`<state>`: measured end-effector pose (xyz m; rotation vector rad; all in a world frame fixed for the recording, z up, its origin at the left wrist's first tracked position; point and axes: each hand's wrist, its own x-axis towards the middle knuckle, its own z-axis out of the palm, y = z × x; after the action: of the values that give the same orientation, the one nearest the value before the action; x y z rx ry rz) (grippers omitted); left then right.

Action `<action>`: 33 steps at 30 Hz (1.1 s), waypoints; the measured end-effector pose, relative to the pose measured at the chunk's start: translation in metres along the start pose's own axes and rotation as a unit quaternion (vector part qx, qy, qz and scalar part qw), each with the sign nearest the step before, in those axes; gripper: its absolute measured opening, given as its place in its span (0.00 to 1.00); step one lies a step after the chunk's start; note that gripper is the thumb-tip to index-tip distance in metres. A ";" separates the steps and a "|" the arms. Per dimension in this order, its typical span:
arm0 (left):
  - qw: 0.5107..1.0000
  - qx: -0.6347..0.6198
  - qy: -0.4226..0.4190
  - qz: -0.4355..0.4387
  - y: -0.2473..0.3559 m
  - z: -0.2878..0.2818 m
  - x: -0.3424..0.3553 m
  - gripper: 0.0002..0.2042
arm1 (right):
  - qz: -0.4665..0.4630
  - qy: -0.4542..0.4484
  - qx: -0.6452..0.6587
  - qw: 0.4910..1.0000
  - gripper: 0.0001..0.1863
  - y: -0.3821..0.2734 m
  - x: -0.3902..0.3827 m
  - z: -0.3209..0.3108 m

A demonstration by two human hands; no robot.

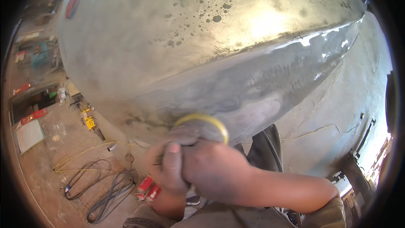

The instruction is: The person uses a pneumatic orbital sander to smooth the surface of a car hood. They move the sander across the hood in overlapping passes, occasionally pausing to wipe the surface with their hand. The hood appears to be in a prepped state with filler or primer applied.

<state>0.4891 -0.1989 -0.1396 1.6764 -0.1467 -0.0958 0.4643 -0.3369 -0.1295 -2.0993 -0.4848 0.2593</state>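
Observation:
A large grey, curved panel (pixel 139 59) with a raised crease fills most of the head view. Its surface carries dull smeared patches, dark specks and bright bare spots along the crease. Against its near lower face sits a round tool with a yellow rim (pixel 202 118), which looks like a sander; most of its body is hidden under my hands. My right hand (pixel 215 164) is closed over it from the right. Beside it, my left hand (pixel 164 166) is wrapped in close, its thumb pointing up. Both hands touch each other on the tool.
On the floor at left lie looped dark cables (pixel 112 194), a thin yellow line (pixel 84 150) and a yellow tool (pixel 89 122). Red cylindrical items (pixel 148 189) lie near my left forearm. A red object (pixel 73 3) rests at the panel's far left. Dark equipment (pixel 354 169) stands at right.

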 end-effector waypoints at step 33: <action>0.996 -0.027 -0.081 -0.002 -0.004 -0.024 0.019 0.15 | 0.016 0.094 -0.003 0.995 0.09 -0.006 0.009 0.019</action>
<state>0.5112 -0.1776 -0.1401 1.6147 -0.2602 -0.2361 0.4642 -0.3158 -0.1351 -2.1139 -0.3417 0.0776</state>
